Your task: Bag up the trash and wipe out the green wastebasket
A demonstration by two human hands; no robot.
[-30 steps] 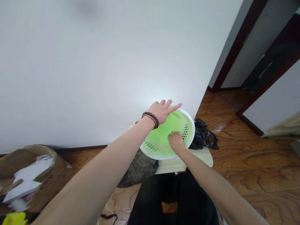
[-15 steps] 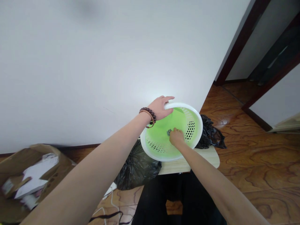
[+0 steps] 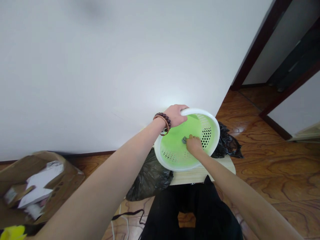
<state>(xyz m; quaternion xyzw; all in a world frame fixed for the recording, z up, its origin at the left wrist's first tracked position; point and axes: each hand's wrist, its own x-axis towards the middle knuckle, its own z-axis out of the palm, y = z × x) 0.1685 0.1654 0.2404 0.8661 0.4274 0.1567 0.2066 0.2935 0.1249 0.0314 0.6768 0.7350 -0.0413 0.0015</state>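
A round plastic basket, green inside with a white rim and perforated sides, sits tilted on a small pale wooden stool or board against the wall. My left hand, wearing a beaded bracelet, grips the basket's upper-left rim, thumb inside and fingers over the outer edge. Inside the basket, my right hand is closed around a small grey cloth, pressed to the green inner surface. Most of the cloth is hidden by the fingers.
Black plastic bags lie left and right of the basket. A cardboard box with papers stands at lower left, and cables run over the floor. A yellow object shows in the corner. The white wall rises behind; a doorway opens at right.
The basket and both hands appear slightly further right in the view. My left hand's fingers have closed over the rim, where they were stretched out before. The right hand still holds the cloth.
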